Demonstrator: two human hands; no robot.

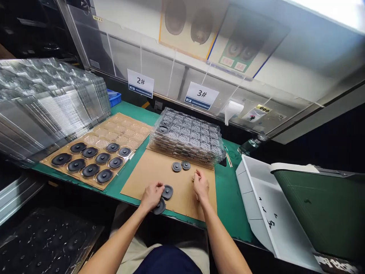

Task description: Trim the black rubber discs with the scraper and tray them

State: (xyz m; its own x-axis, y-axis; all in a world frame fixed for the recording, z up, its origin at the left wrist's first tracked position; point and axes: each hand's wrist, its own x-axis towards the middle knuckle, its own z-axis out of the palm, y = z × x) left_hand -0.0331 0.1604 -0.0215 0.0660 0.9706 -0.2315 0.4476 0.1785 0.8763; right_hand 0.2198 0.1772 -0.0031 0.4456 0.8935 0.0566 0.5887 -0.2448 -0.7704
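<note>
My left hand [151, 196] is over the near edge of the cardboard sheet [137, 180], its fingers pinched at the rim of a black oval disc [168, 192] with a small centre hub. A second black disc [160, 206] overlaps it just below, by the same hand at the table edge. To the right, my right hand [201, 185] hovers over the cardboard with curled fingertips pressed together; whatever they hold is too small to make out. Between the hands and the tray stack, two more black discs [176, 166] lie side by side on the cardboard.
Clear plastic trays [186, 137] are stacked behind the cardboard, with discs in the top one's left pockets. At left, a tray [94, 152] holds several discs beside a tall tray stack [57, 110]. A grey bin [256, 205] and green conveyor belt [316, 213] stand right.
</note>
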